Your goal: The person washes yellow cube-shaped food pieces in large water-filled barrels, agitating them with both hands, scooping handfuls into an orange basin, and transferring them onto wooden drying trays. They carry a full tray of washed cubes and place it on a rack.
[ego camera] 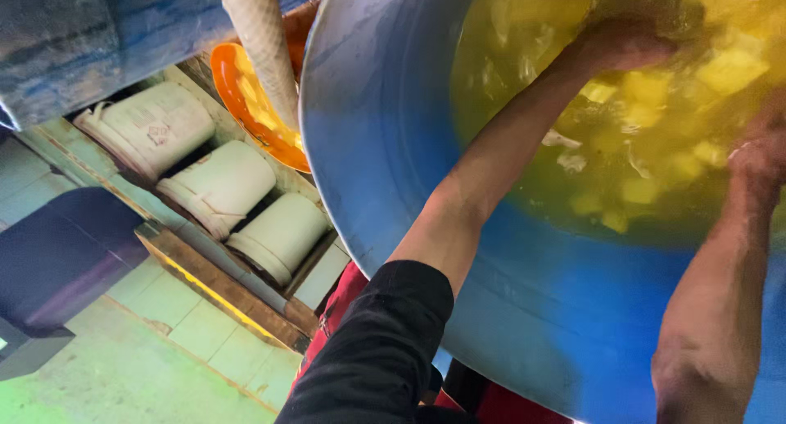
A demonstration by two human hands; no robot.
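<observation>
A big blue tub (385,146) holds cloudy yellow liquid with several pale yellow chunks (655,88) floating in it. Both my arms reach into it. My left hand (624,46), on the arm with the pushed-up black sleeve, is dipped in the liquid near the tub's far side, its fingers hidden under the surface. My right hand (760,152) is in the liquid at the right edge of the view, blurred and partly cut off. Whether either hand holds a chunk cannot be told.
An orange bowl (237,96) with yellow pieces sits beside the tub, behind a pale ribbed hose (264,47). Three white buckets (221,185) rest in a row by a wooden beam (221,289). A dark box (57,260) stands on the greenish tiled floor (147,358).
</observation>
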